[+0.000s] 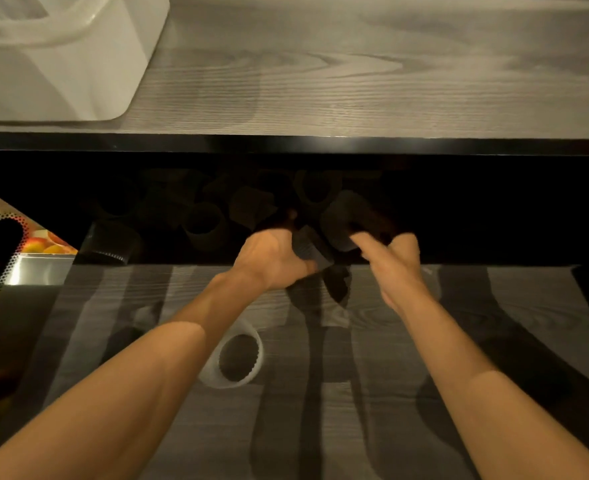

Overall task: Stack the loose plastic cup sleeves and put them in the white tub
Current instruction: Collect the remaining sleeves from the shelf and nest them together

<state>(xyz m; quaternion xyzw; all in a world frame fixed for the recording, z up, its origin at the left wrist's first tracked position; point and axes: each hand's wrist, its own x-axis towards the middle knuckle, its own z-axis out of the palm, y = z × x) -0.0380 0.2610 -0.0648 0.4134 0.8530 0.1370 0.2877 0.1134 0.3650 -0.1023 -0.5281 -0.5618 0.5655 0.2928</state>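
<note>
Both my hands reach into the dark space under a shelf. My left hand (274, 259) grips a dark plastic cup sleeve (308, 249). My right hand (395, 263) holds a second dark cup sleeve (345, 221) right beside the first one. Several more loose sleeves (203, 225) lie in the shadow behind, hard to make out. One translucent white sleeve (236, 356) lies on its side on the lower wood surface beneath my left forearm. The white tub (78, 64) stands on the upper shelf at the far left.
The upper wood shelf (355, 81) has a black front edge (320, 145) above the dark recess. A metal tray (40, 270) and a colourful printed packet (40, 242) sit at the left edge. Another sleeve (111, 244) lies near the tray.
</note>
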